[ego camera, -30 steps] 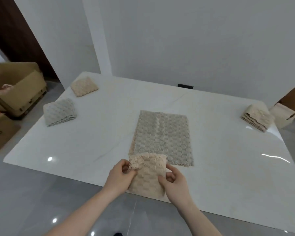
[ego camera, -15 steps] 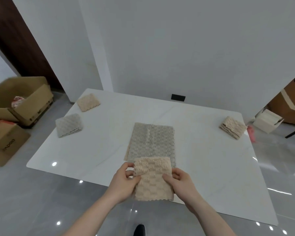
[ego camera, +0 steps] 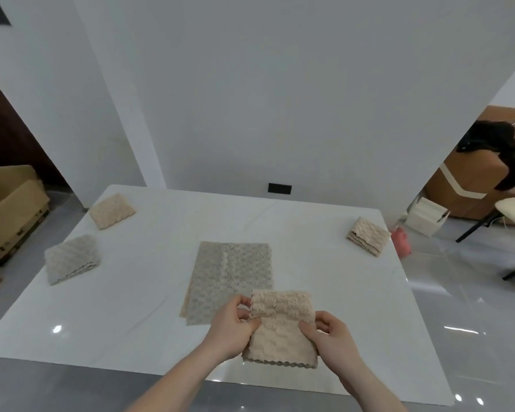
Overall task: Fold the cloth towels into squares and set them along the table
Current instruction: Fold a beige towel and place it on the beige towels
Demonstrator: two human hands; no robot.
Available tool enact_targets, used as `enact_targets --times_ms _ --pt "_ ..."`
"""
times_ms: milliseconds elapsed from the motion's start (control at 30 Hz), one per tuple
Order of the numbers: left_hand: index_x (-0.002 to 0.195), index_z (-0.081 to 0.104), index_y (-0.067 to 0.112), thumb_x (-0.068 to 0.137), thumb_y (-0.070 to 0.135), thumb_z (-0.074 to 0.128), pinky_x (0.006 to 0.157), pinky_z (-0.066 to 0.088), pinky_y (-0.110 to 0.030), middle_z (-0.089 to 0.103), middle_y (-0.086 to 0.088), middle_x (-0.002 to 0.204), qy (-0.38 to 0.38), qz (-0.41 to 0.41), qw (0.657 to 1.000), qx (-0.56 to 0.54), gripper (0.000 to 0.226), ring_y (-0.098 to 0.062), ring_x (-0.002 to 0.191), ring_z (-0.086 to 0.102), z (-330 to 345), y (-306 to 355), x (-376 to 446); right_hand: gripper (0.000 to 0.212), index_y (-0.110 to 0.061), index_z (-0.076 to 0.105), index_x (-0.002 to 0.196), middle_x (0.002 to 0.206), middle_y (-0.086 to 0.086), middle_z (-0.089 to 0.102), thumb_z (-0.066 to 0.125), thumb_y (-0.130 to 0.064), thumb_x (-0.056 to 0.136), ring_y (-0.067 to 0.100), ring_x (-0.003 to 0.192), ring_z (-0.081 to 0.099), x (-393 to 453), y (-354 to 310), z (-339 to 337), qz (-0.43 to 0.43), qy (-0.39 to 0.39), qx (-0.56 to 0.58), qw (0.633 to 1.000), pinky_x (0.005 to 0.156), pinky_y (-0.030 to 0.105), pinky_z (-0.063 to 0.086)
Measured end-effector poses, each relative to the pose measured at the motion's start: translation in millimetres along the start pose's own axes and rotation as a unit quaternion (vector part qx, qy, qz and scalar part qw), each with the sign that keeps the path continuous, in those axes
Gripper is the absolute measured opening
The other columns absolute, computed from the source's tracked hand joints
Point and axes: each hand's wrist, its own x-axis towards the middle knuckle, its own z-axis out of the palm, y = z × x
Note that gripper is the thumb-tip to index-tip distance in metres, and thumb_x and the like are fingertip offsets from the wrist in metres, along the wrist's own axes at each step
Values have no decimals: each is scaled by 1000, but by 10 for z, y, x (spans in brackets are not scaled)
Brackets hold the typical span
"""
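A folded beige towel [ego camera: 281,331] is held above the near edge of the white table [ego camera: 149,292]. My left hand [ego camera: 231,325] pinches its left side and my right hand [ego camera: 332,337] pinches its right side. Just behind it a grey-beige towel [ego camera: 231,272] lies flat on the table, partly folded. Three folded towels lie further off: a beige one [ego camera: 112,211] at the far left, a grey one [ego camera: 71,258] on the left edge, and a beige one [ego camera: 368,235] at the far right.
Cardboard boxes [ego camera: 11,209] stand on the floor to the left. To the right of the table are a pink object [ego camera: 401,242], a white box [ego camera: 425,216], a chair and brown furniture. A wall runs behind the table.
The view has pulled back and turned right, showing more floor and room. Both hands still hold the folded beige towel, now shifted right of the flat towel.
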Motion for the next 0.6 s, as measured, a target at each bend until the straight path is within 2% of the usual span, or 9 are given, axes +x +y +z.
enact_targets --times_ms 100,167,267,400,533,600 --pt "103 55 30 88 26 71 71 53 -30 71 2 87 -4 1 1000 2 23 -14 76 66 293 160 108 6 -17 75 94 88 2 78 74 -22 91 20 86 75 136 35 -340 -5 5 -8 1000 76 32 57" --pt "105 56 27 88 25 71 73 54 -34 71 1 81 -4 -1 1000 -3 22 -15 73 67 531 266 172 6 -17 75 95 88 1 78 73 -22 91 19 86 75 237 65 -601 -10 -4 -17 1000 74 30 57" --pt "108 55 26 90 23 71 66 51 -27 69 1 80 20 -19 999 -31 24 -14 69 64 979 444 196 7 -16 75 96 90 0 78 73 -21 92 20 87 75 386 123 -1074 -18 -23 -33 999 78 37 58" --pt "110 54 27 90 24 69 70 54 -28 76 -2 91 41 -58 991 -111 26 -13 71 70 1647 630 103 6 -19 76 95 88 -2 78 73 -23 90 16 88 74 580 194 -1713 -25 -43 -72 996 82 37 58" --pt "111 51 27 88 21 68 72 57 -35 72 0 103 72 -80 982 -158 29 -16 75 70 2145 669 35 5 -19 75 95 90 -3 78 71 -21 92 9 82 74 704 177 -2135 -21 -69 -98 993 71 26 57" --pt "112 46 28 88 18 67 69 58 -33 67 0 111 79 -85 980 -161 33 -18 80 71 2285 692 3 5 -20 74 96 91 -3 78 71 -21 92 8 83 74 767 158 -2255 -23 -78 -113 990 72 27 58"
